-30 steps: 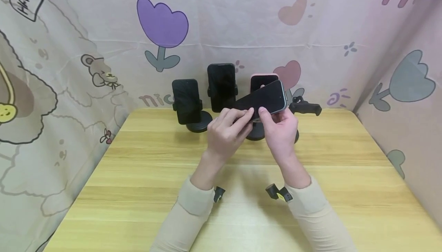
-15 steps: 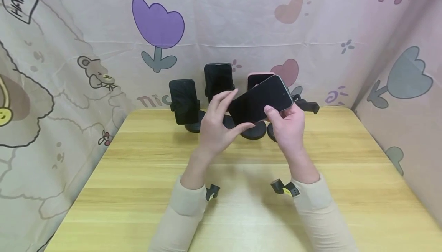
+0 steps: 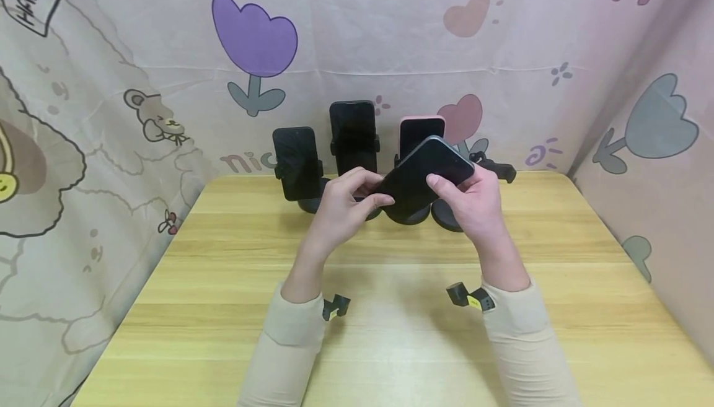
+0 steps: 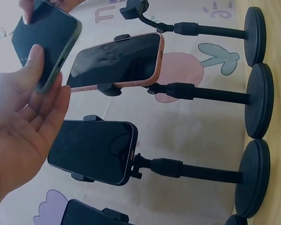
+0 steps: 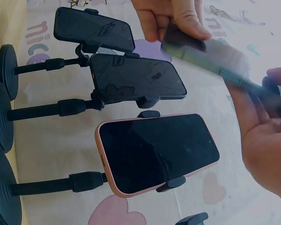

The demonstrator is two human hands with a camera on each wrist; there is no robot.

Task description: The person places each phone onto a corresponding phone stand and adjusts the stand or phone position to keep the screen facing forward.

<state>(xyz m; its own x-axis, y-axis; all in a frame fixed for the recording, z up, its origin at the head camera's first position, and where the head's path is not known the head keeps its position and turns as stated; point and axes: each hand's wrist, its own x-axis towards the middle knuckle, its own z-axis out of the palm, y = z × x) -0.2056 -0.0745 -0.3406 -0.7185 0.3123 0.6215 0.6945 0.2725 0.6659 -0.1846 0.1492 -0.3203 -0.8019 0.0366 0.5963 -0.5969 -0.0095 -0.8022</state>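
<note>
A smartphone [image 3: 426, 168] with a dark screen and greenish-grey edge is held in the air between both hands. My right hand [image 3: 476, 202] grips its right end, thumb on the screen and fingers behind. My left hand [image 3: 343, 209] pinches the lower left end, with the thumb on the screen side. Behind it, a pink-edged phone [image 3: 422, 131] sits clamped in a black phone stand [image 4: 208, 93]. Two more dark phones stand clamped to the left, the taller black phone [image 3: 354, 134] and the lower black phone [image 3: 295, 162].
An unloaded phone holder [image 3: 496, 170] on a stand is at the far right of the row. The round black bases [image 4: 254, 178] stand close together at the back of the wooden table [image 3: 390, 332]. A printed curtain [image 3: 379, 23] hangs behind.
My left hand's fingers, on the screen at first and then spread, now pinch the phone's left end. The phone has tipped flatter, and my right hand has shifted slightly right.
</note>
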